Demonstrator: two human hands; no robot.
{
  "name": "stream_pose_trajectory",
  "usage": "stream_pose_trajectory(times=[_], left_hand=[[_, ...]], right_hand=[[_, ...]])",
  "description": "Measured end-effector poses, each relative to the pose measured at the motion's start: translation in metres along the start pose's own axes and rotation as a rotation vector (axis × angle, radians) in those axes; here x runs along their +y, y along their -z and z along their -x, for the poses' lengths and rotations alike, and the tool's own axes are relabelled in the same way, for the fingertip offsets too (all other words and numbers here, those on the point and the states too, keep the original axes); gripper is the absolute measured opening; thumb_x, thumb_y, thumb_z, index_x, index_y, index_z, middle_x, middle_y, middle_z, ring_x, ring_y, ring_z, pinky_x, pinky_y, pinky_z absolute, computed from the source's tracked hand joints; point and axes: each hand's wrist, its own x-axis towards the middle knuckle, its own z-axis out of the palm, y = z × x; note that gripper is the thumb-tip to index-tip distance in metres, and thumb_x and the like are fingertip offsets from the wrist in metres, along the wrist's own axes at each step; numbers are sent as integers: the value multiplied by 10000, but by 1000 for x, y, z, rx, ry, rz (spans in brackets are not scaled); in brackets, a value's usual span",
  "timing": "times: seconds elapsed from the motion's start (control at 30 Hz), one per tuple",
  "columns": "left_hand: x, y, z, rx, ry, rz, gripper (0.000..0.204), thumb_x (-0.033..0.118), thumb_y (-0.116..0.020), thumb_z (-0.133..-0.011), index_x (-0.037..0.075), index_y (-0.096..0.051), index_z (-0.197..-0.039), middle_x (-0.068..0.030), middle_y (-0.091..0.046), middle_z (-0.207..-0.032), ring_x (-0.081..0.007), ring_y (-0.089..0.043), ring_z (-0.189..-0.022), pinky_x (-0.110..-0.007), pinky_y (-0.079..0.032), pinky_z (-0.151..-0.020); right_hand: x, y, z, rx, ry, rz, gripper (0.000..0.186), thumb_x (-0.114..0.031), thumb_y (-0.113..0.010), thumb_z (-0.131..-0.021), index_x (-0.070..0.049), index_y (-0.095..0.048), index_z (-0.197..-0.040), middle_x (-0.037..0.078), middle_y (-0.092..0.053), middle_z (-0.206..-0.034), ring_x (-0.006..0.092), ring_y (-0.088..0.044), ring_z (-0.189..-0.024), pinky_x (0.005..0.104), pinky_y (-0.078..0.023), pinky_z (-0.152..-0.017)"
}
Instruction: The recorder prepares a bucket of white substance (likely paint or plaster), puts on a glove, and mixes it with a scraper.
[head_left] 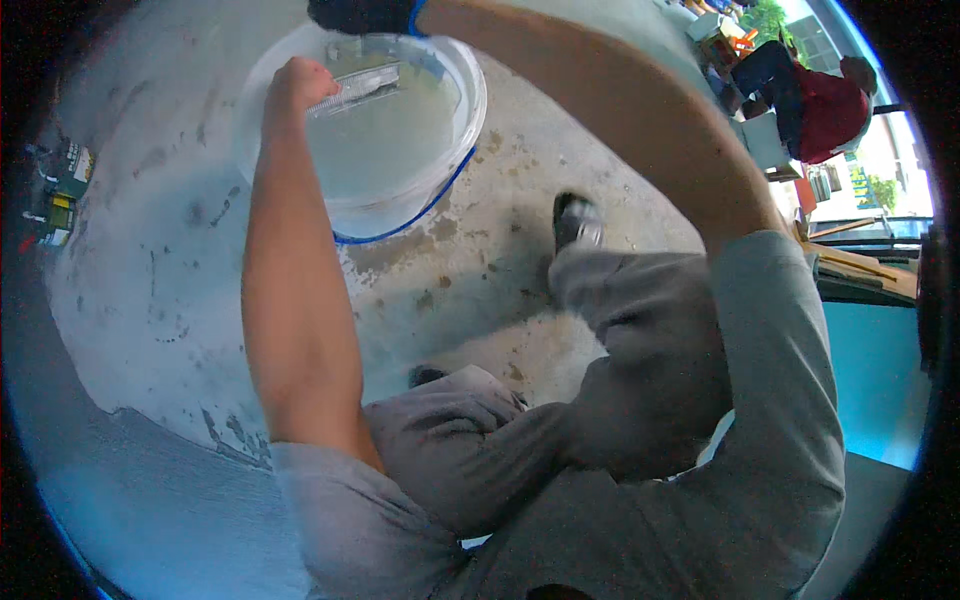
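Observation:
A round, whitish translucent tub [474, 92] with a blue band low on its side stands on the floor, with cloudy water [395, 140] in it. Over its left part, my left hand [300, 86] is closed on the end of a clear, ridged, flat piece [362, 86], whose exact kind I cannot make out. That piece lies slanted at the water. At the tub's far rim is my right hand [365, 14], in a dark glove with a blue cuff. The view's dark edge cuts it off, so its fingers are hidden.
Two dark green containers [72, 170] stand on the stained concrete floor [180, 240] at far left. My shoe [577, 220] is right of the tub. A seated person in a red top [828, 112] is at far right, near boxes and stacked boards [865, 272].

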Motion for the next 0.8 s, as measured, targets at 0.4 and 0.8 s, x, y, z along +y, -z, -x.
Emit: stream_pose_trajectory(times=[0.4, 0.8], left_hand=[[-30, -2, -9, 15, -9, -158, 335, 279, -752, -646, 127, -692, -938, -120, -660, -1011, -307, -618, -960, -390, -486, -840], [0, 7, 14, 58, 43, -81, 308, 240, -756, -593, 94, -704, -860, -115, -676, -932, -258, -639, -879, -356, -490, -799]], right_hand=[[31, 26, 41, -673, -139, -231, 396, -326, -655, -736, -46, -630, -1016, 150, -631, -1032, 298, -583, -984, 396, -452, -881], [103, 67, 144, -186, -173, -45, 285, -257, -605, -811, -63, -608, -1020, 152, -635, -972, 296, -613, -898, 379, -495, -789]])
